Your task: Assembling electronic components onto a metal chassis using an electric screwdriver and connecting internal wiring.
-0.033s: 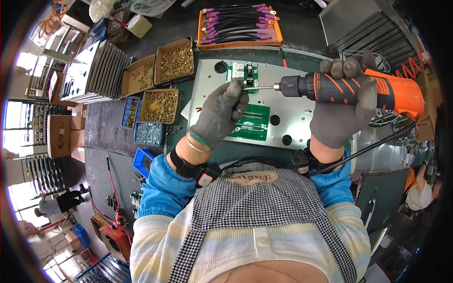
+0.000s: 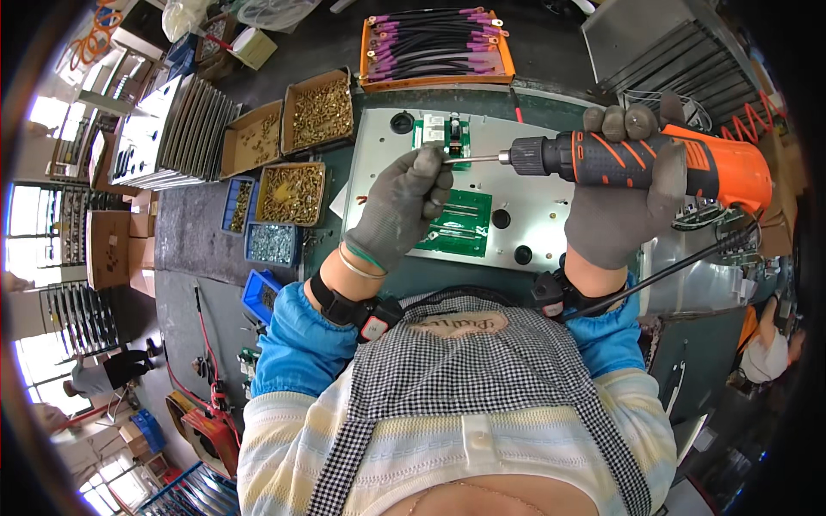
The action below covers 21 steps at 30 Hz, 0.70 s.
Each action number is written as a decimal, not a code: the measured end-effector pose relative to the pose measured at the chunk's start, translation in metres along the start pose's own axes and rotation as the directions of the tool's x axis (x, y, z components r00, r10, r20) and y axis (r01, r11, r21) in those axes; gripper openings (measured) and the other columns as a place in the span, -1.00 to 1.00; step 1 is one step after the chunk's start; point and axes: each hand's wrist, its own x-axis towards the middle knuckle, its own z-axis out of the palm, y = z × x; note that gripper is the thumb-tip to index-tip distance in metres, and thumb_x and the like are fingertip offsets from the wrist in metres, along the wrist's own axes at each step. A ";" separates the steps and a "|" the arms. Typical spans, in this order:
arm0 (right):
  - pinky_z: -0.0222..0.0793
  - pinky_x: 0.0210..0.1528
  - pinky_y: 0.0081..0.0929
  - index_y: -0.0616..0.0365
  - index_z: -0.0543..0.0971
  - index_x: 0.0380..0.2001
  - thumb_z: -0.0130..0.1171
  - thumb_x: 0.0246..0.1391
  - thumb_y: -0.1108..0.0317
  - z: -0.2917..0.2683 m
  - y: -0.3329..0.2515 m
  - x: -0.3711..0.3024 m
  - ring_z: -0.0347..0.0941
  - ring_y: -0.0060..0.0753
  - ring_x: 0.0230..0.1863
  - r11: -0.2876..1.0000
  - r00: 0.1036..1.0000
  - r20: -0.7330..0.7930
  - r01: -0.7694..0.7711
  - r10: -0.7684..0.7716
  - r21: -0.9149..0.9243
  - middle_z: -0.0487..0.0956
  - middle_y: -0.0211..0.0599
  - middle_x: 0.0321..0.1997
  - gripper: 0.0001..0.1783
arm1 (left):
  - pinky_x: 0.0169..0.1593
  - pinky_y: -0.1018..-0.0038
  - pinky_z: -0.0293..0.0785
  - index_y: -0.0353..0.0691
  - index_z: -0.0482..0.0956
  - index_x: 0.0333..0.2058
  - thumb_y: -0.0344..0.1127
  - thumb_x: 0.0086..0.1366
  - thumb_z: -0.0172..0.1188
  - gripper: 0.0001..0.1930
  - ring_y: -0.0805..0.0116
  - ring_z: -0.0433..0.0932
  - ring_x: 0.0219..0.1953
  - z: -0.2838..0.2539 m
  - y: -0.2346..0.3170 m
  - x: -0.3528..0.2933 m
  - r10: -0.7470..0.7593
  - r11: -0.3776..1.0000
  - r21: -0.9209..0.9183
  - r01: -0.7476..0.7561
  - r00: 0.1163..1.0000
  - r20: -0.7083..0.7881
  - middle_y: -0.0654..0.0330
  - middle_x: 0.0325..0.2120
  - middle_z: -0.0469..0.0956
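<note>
My right hand (image 2: 624,198), in a grey glove, is wrapped round an orange and black power screwdriver (image 2: 637,163) held level, its bit pointing left. The gloved fingers of my left hand (image 2: 404,198) pinch together at the tip of the bit (image 2: 477,159); whatever small piece they hold there is hidden. Beneath both hands lies a pale metal plate (image 2: 538,211) with round black plugs. On it sit a green circuit board with white and black parts (image 2: 434,129) at the far side and a flatter green board (image 2: 469,228) closer to me.
To the left are cardboard trays of brass-coloured fasteners (image 2: 318,112), a blue bin of silver hardware (image 2: 271,243) and a stack of metal plates (image 2: 185,129). An orange tray of black cables (image 2: 434,82) lies at the back. A black cord (image 2: 680,275) runs by my right wrist.
</note>
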 end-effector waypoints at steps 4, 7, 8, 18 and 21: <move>0.38 -0.10 -0.15 0.09 0.26 0.12 -0.02 0.16 0.22 0.000 0.001 0.001 0.42 -0.39 -0.29 1.000 1.000 -0.019 -0.012 0.012 0.003 0.49 -0.32 -0.32 -0.53 | -0.51 0.74 0.25 -0.24 0.38 -0.31 -0.01 0.25 0.14 -0.63 0.62 0.25 -0.55 -0.004 -0.001 0.001 0.010 1.000 0.028 -0.010 1.000 0.025 0.33 -0.48 0.36; 0.36 -0.08 -0.15 0.10 0.27 0.09 -0.01 0.15 0.24 0.001 0.001 0.000 0.41 -0.41 -0.31 0.999 0.998 -0.027 -0.048 0.048 0.005 0.48 -0.32 -0.33 -0.55 | -0.50 0.72 0.26 -0.26 0.40 -0.26 -0.04 0.24 0.15 -0.63 0.61 0.26 -0.55 -0.003 -0.002 0.003 0.010 0.997 0.076 -0.011 1.000 0.012 0.33 -0.49 0.36; 0.35 -0.08 -0.15 0.11 0.29 0.06 0.00 0.14 0.24 0.000 0.001 0.000 0.42 -0.41 -0.31 0.998 0.993 -0.096 -0.062 0.061 -0.006 0.48 -0.32 -0.34 -0.57 | -0.50 0.72 0.26 -0.26 0.40 -0.26 -0.04 0.24 0.15 -0.63 0.61 0.26 -0.55 0.000 -0.003 0.003 0.026 0.997 0.071 -0.029 0.999 0.039 0.33 -0.49 0.36; 0.37 -0.10 -0.11 0.17 0.37 -0.05 0.05 0.09 0.34 -0.023 0.012 0.040 0.43 -0.35 -0.39 0.996 0.980 -0.190 0.053 -0.065 -0.065 0.50 -0.27 -0.41 -0.65 | -0.45 0.75 0.19 -0.38 0.27 0.14 -0.17 0.20 0.17 -0.40 0.70 0.22 -0.49 -0.032 0.093 -0.026 0.230 0.764 0.624 -0.162 0.973 -0.030 0.42 -0.49 0.27; 0.37 -0.10 -0.08 0.18 0.38 -0.08 0.05 0.07 0.38 -0.022 0.024 0.044 0.44 -0.34 -0.36 0.990 0.984 -0.158 0.058 -0.079 -0.131 0.49 -0.25 -0.41 -0.68 | -0.43 0.70 0.23 -0.40 0.19 0.17 -0.20 0.11 0.25 -0.29 0.63 0.26 -0.50 -0.061 0.097 0.015 0.124 0.546 0.831 -0.112 0.991 0.052 0.39 -0.51 0.29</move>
